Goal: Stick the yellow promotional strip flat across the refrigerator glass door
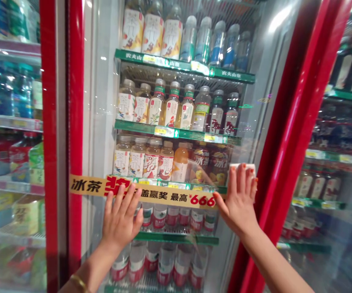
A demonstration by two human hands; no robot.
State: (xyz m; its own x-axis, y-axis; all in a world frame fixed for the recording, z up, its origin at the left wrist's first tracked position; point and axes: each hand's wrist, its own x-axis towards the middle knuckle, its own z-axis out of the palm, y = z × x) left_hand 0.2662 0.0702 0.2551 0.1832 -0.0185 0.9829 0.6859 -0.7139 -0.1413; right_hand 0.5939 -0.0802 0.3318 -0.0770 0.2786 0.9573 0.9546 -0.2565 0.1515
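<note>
A yellow sticker strip (156,194) with black and red lettering runs across the glass door (98,114) of a drinks fridge. My left hand (119,221) lies on the strip toward its left end, fingers spread and nothing in it. Part of the red lettering is hidden behind those fingers. At the strip's right end, my right hand (241,201) presses a folded white cloth (251,167) flat to the glass, its thumb stretched out over the strip's end. Only the cloth's upper and right edges show past the fingers.
Behind the glass, bottles (172,106) stand in rows on green-edged shelves (176,129). Red door frames border the glass at left (77,101) and right (288,142). Further stocked fridge sections flank it, with packs (26,213) at left and bottles (307,183) at right.
</note>
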